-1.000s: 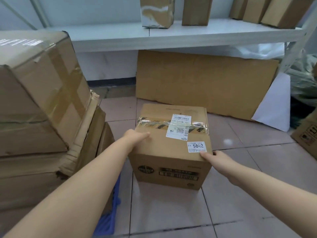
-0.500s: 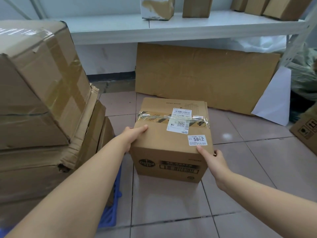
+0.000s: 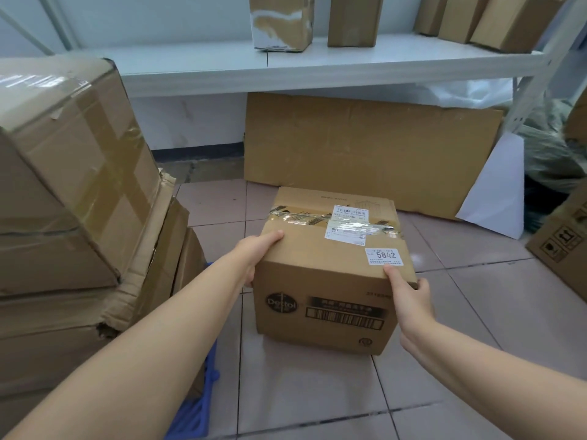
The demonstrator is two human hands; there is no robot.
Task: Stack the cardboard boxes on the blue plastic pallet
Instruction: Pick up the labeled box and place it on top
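A taped cardboard box (image 3: 324,281) with white labels, one reading 5842, stands on the tiled floor in the middle. My left hand (image 3: 254,252) grips its upper left edge, thumb on top. My right hand (image 3: 411,300) grips its near right corner, thumb on the top face. At the left, several large worn cardboard boxes (image 3: 70,192) are stacked on the blue plastic pallet (image 3: 197,411), of which only a corner shows below my left forearm.
A flat cardboard sheet (image 3: 365,150) and a white board (image 3: 495,198) lean against the wall under a white shelf (image 3: 286,71) that carries several small boxes. Another box (image 3: 562,246) stands at the right edge, with dark bags behind it.
Both hands have closed around the box's sides; the right hand slid down onto the near right corner. The view has come closer to the box.
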